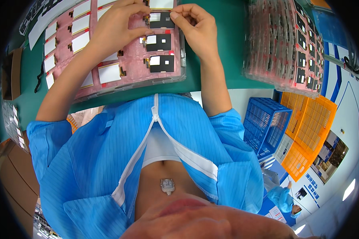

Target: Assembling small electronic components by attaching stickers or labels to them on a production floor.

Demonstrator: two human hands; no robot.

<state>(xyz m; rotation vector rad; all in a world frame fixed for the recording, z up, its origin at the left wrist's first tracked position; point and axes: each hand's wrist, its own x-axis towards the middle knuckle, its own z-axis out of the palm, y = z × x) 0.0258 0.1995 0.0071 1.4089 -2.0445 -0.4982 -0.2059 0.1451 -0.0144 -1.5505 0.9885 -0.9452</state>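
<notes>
In the head view, the left hand (pixel 117 24) was spread around a black panel's (pixel 162 24) left end in the pink tray (pixel 136 65); the right hand (pixel 200 30) met its right edge, pinch unclear. Uneven tugging could crease its connector (pixel 146 18).

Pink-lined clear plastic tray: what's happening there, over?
Right hand, fingertips at right edge of flat black rectangular panel. Left hand beside panel's left end. Tall clear-plastic tray stack stands apart, rightward.
</notes>
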